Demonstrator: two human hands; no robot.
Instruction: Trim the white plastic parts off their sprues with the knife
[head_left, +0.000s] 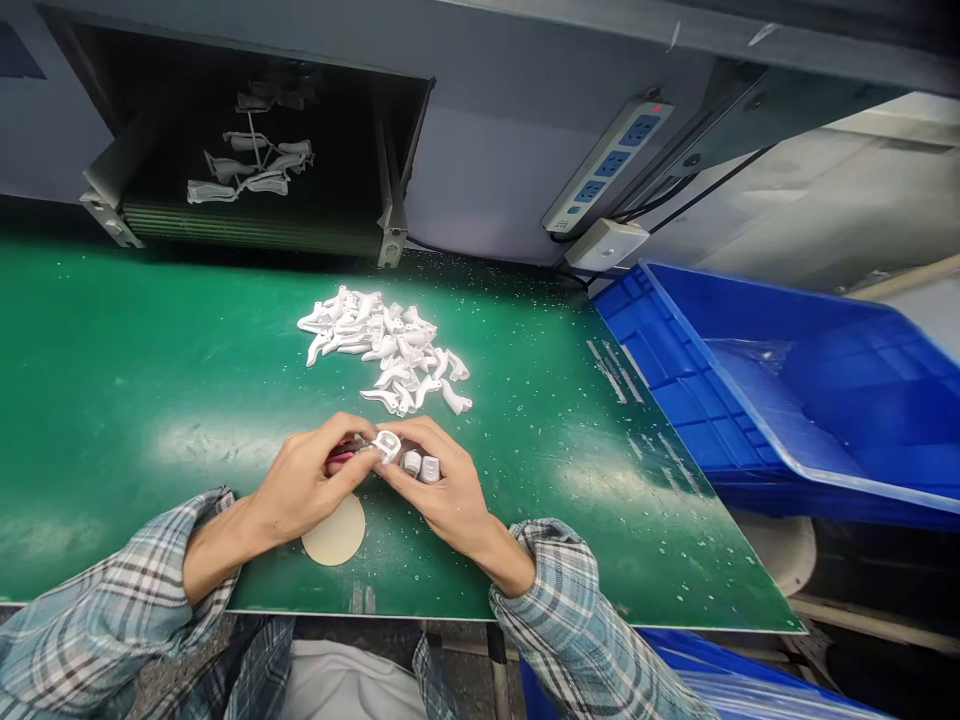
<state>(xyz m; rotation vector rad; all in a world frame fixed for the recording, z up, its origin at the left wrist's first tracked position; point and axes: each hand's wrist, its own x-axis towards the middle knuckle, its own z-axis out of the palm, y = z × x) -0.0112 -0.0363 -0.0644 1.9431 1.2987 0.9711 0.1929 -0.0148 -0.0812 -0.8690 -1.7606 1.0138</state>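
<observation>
My left hand is closed around a red-handled tool, mostly hidden by the fingers, so its kind does not show. The fingertips of both hands meet at a white plastic part with a hollow end facing up. My right hand is closed too, with more white plastic parts tucked between its thumb and fingers. Just beyond the hands lies a loose pile of curved white plastic parts on the green tabletop. A round cream disc lies flat below my left hand.
Behind the table, a conveyor opening carries white moulded parts still joined on a runner. A power strip is fixed to the grey panel. Blue bins stand against the table's right edge. Small white specks dot the tabletop.
</observation>
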